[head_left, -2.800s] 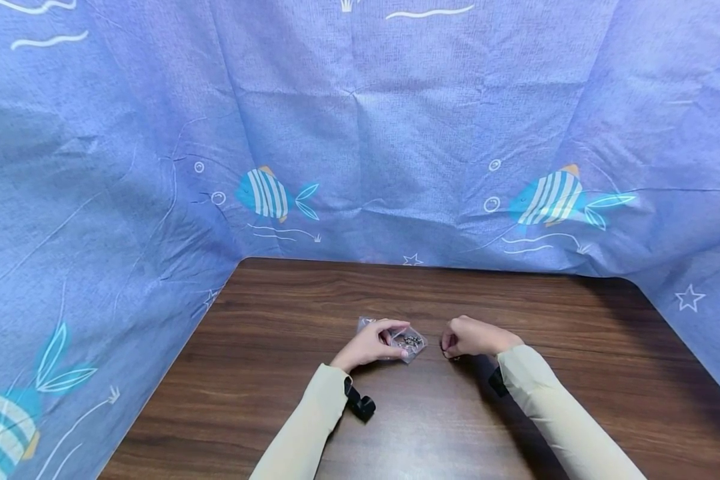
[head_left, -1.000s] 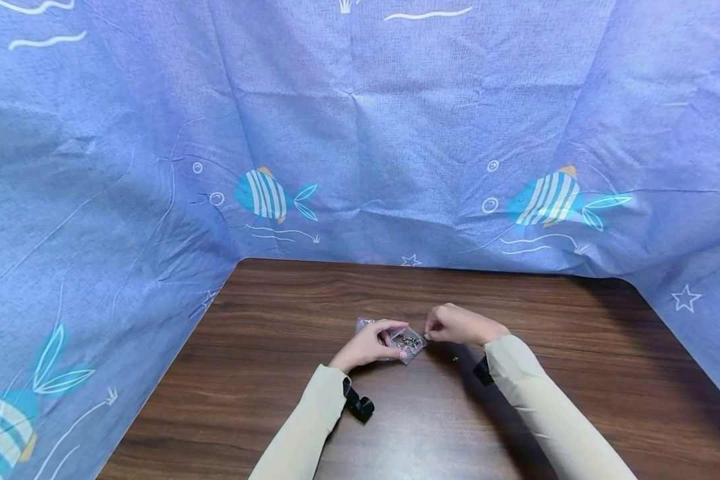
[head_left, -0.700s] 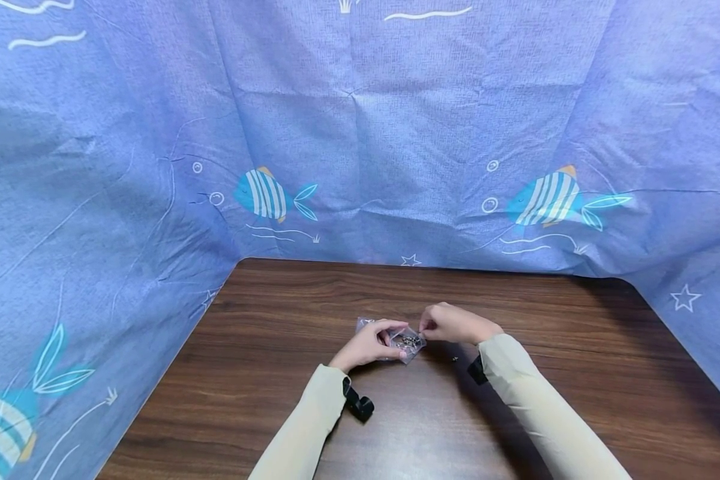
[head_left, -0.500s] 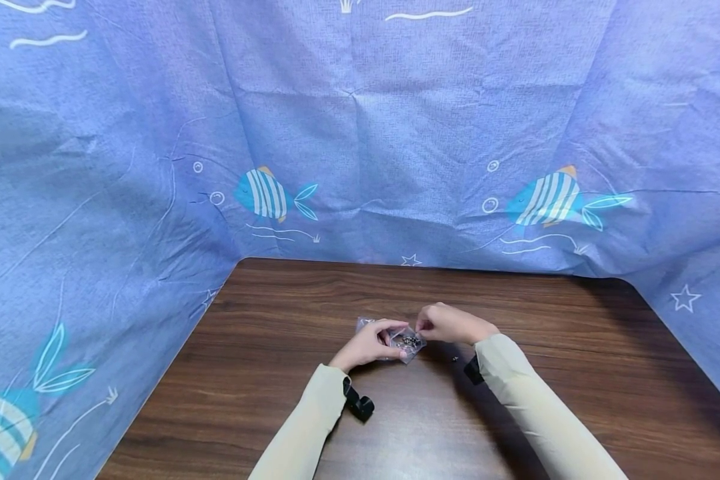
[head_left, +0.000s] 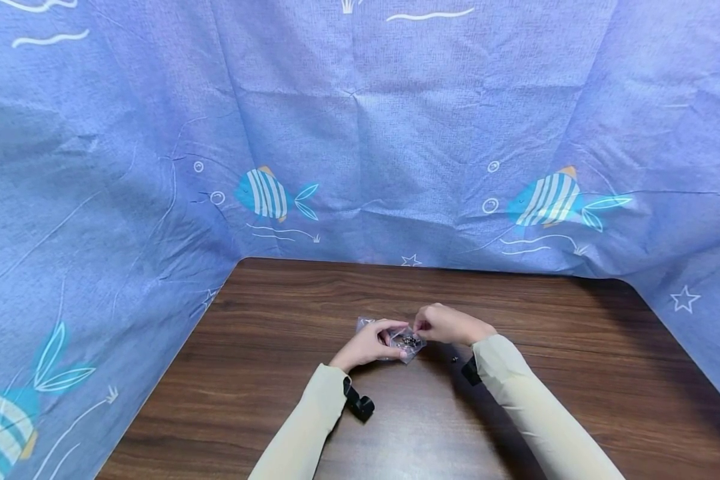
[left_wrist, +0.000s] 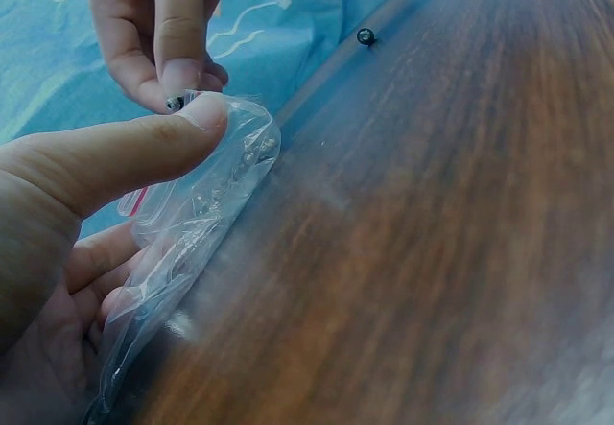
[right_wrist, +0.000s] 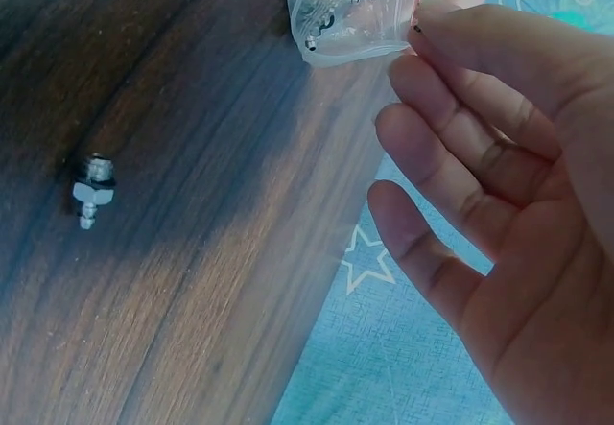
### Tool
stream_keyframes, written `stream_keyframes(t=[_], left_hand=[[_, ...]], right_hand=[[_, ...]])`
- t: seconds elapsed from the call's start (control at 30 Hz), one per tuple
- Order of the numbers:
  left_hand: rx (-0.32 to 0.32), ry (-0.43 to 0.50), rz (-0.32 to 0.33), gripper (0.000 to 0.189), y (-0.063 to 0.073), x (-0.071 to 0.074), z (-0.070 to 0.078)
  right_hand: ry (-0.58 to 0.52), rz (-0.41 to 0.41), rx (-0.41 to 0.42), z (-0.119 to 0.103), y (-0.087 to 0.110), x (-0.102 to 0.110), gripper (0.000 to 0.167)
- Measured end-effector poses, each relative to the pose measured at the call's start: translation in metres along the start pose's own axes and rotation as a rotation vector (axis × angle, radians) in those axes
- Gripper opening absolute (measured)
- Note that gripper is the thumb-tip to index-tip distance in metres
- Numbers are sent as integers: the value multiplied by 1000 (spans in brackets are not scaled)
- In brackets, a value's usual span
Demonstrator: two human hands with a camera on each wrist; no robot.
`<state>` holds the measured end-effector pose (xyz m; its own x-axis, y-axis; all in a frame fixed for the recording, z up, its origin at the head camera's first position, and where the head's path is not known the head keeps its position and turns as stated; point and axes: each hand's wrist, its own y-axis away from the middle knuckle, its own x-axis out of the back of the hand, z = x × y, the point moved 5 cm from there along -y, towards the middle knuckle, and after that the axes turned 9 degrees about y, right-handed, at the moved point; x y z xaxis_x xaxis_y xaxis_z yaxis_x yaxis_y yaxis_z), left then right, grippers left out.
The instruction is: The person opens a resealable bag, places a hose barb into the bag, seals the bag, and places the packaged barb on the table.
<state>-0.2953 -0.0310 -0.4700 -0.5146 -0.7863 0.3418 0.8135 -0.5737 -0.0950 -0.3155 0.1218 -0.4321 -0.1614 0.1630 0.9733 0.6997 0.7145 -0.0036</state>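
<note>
A small clear zip bag (head_left: 419, 348) with a red line at its seal holds several small metal fittings (right_wrist: 326, 12). My left hand (head_left: 369, 345) grips it, thumb on the near edge and fingers on the far side, so its mouth stands apart. Right at the mouth, my right hand (head_left: 453, 325) pinches a small metal piece (left_wrist: 175, 104) between thumb and index finger; most of it is hidden by the fingertips. One loose barbed hose fitting (right_wrist: 94, 193) with a hex collar lies on the table, below the right wrist.
A dark wood-grain table (head_left: 264, 373) spans the workspace, its rounded far corners meeting a blue fish-print cloth (head_left: 420, 133) that hangs behind and on both sides. A black wrist camera (head_left: 360, 403) sticks out beside the left cuff.
My right hand has risen from the loose fitting's spot and moved left to the bag's mouth, leaving that fitting in sight on the table. The left hand and bag have stayed in place.
</note>
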Motion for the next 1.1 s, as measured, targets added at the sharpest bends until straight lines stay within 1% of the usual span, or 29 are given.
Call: stream_keyframes(t=[0.1,0.2,0.37,0.53,0.67,0.77,0.97,1.1], left_hand=[[7,-7,14,57,-6,-1,-18],[22,-21,22,58,-12,-2,-38],[31,-26,22,58,-12,-2,-40],[17,-25,23,58,-13,-2,-39],[6,-27,24,58,-13,-2,-38],[11,-25,22,58,-13,-2,-38],[25,-13,23,58,-13,-2,-40],[19,-1,23,58,-13,-2,-39]], right_hand=[[-1,2,0,0,0,1,6],[1,1,-4,0,1,0,5],[4,10,0,0,2,1,3],[-5,16,3,2,6,2,4],[-45,3,-15,6,9,1,9],[-77,-6,-36,9,12,1,12],[-123,-29,-54,16,22,2,14],[-156,-31,-70,23,29,5,15]])
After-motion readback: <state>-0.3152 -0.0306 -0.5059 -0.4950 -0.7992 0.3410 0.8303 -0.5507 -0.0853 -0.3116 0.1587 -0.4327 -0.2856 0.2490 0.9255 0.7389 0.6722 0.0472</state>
